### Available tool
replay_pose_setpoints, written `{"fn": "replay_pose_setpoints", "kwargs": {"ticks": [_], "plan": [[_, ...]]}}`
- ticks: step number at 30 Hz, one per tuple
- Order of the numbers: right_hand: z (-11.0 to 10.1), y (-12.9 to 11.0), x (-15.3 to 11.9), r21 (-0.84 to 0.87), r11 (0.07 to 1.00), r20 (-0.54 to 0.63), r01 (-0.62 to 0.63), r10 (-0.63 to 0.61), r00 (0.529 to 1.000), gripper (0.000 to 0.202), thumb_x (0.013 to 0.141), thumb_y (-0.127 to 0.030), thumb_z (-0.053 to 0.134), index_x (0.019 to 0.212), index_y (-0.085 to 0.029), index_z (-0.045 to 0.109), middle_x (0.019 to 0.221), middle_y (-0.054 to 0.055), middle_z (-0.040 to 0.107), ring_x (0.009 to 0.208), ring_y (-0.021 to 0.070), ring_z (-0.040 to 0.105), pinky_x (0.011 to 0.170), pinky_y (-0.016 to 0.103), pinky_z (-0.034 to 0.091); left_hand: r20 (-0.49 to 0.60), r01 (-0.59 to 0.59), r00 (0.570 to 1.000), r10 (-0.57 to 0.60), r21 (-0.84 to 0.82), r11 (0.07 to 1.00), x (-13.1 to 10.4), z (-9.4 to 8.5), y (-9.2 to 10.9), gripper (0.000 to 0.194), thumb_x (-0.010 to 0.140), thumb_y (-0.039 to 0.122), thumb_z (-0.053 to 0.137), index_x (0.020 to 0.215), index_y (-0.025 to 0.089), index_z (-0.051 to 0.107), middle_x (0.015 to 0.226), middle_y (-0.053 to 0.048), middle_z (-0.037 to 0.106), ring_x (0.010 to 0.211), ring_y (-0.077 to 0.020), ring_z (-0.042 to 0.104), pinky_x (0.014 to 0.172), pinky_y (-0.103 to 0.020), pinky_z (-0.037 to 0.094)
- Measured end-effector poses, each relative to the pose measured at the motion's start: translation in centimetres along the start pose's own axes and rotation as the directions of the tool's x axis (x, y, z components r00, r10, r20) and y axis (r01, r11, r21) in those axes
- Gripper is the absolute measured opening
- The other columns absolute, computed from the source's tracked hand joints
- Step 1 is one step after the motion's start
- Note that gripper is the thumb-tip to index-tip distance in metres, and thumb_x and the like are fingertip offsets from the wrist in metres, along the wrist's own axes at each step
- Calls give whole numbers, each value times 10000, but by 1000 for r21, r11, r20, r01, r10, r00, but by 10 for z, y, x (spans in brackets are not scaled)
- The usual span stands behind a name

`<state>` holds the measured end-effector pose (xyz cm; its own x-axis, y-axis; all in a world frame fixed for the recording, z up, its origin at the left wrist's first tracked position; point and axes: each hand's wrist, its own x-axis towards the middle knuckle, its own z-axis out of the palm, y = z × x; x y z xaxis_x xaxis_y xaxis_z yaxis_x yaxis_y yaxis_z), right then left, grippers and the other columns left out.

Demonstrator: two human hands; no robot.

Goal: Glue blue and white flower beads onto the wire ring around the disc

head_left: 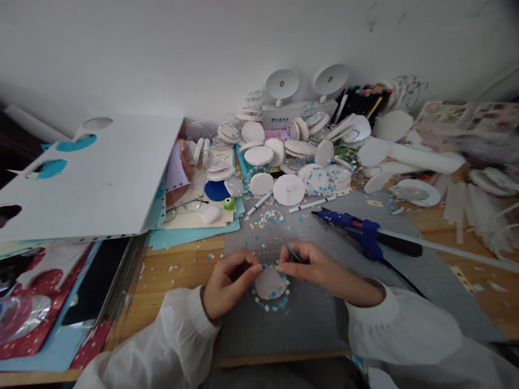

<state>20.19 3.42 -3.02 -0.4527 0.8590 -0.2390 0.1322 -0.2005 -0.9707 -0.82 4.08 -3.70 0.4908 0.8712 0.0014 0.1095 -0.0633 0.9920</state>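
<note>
A round white disc (270, 283) lies on the grey mat (292, 335), with a ring of small blue and white flowers (275, 308) around its edge. At the ring's upper left, my left hand (233, 281) pinches the flower ring between thumb and index finger. My right hand (310, 265) is at the upper right of the ring, its thumb and fingertips closed at the edge. Dark tweezers (292, 252) are held in that hand, their tips pointing up and away from the disc. Loose small flowers (267, 218) are scattered beyond my hands.
Piles of white discs (288, 189) cover the back. A blue glue gun (352, 229) lies on the right, its cable trailing forward. A large white board (109, 178) stands on the left beside a phone (97, 281). Glasses (190, 204) and pens (312, 204) lie behind the hands.
</note>
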Motion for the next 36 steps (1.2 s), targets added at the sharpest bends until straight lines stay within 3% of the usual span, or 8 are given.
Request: {"fn": "replay_pose_setpoints", "kwargs": {"ticks": [7, 15, 18, 21, 26, 28, 31, 36], "plan": [[4, 4, 2, 22, 1000, 1, 9, -9, 1000, 258, 796, -403, 607, 722, -162, 553, 605, -48, 451, 541, 70, 376, 497, 215, 283, 2, 52, 999, -52, 4, 999, 0, -1, -2, 255, 855, 301, 544, 669, 128, 555, 627, -5, 522, 594, -108, 450, 563, -216, 357], [3, 12, 4, 238, 969, -259, 71, -8, 966, 350, 854, -475, 495, 712, -167, 585, 468, -66, 375, 416, 67, 312, 421, 221, 233, -51, 112, 992, -112, -5, 994, 4, 0, -4, 280, 831, 338, 557, 655, 121, 570, 603, -6, 526, 566, -107, 449, 535, -217, 353], [0, 11, 7, 306, 928, -405, 215, -77, 911, 343, 865, -482, 466, 774, -186, 613, 657, 4, 570, 603, 116, 525, 568, 250, 416, -56, 116, 992, -114, 45, 992, 4, 0, -8, 289, 834, 348, 551, 662, 118, 579, 600, -8, 523, 561, -108, 443, 531, -221, 346], [-5, 10, 6, 201, 938, -523, 283, -141, 840, 367, 872, -512, 435, 781, -206, 616, 825, 35, 616, 809, 160, 569, 742, 297, 452, -50, 105, 994, -101, 102, 989, 4, 0, -9, 286, 839, 348, 549, 679, 116, 593, 607, -11, 527, 567, -111, 447, 531, -222, 346], [-7, 14, -2, -166, 961, -650, 223, -277, 708, 411, 933, -468, 336, 729, -213, 585, 726, 13, 557, 647, 128, 486, 589, 266, 389, -5, 81, 997, -81, 159, 984, 4, 0, -6, 333, 878, 362, 487, 702, 111, 617, 594, -9, 514, 558, -109, 438, 524, -219, 339], [-6, 15, -3, -196, 942, -672, 273, -332, 662, 372, 940, -435, 346, 755, -214, 581, 723, 9, 547, 635, 122, 491, 573, 259, 392, 8, 74, 997, -76, 179, 981, 3, -1, -5, 353, 893, 370, 462, 715, 113, 626, 579, -2, 495, 547, -108, 430, 519, -220, 332], [-6, 13, 0, -205, 924, -672, 322, -372, 640, 243, 919, -386, 430, 849, -218, 591, 725, 0, 559, 645, 121, 536, 598, 260, 432, 36, 59, 997, -68, 204, 977, 2, -2, -5, 357, 908, 368, 440, 734, 122, 631, 587, -4, 504, 560, -114, 452, 542, -225, 349], [-8, 12, 4, -261, 919, -729, 295, -388, 564, 100, 824, -306, 597, 881, -227, 575, 796, 5, 596, 658, 126, 588, 614, 269, 488, 35, 41, 998, -50, 224, 974, 3, -1, -3, 374, 918, 373, 425, 681, 140, 598, 592, -6, 515, 573, -119, 470, 560, -226, 365]]}}
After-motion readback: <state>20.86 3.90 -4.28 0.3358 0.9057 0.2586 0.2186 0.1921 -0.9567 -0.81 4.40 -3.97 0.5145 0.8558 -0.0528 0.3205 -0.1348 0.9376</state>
